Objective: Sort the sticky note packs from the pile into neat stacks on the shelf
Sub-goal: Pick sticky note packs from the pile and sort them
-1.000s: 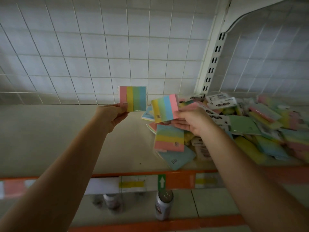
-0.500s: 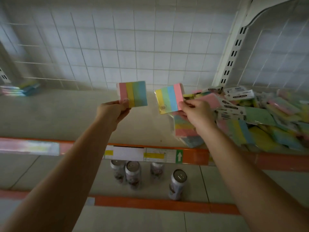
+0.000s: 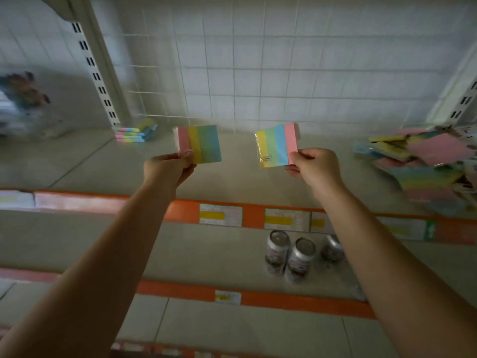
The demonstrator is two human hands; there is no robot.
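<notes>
Both arms out over the shelf [image 3: 258, 177]. Left hand [image 3: 169, 169] pinches a striped pack [image 3: 200, 144] by its lower-left corner, fingers [image 3: 188, 154] curled on it: pink, yellow, green, blue stripes, held upright above the shelf. Right hand [image 3: 313, 167] pinches a second pack [image 3: 277, 146] at its lower-right corner, yellow to pink left to right, tilted a bit. The two packs are apart, approx. level w/ each other. Neat stack [image 3: 135, 131] of same packs sits at back left by the slotted upright [image 3: 94, 71]. Loose pile [image 3: 423, 161] at far right, blurred. Three cans [image 3: 299, 255] on the lower shelf, below the orange price rail [image 3: 180, 211].
</notes>
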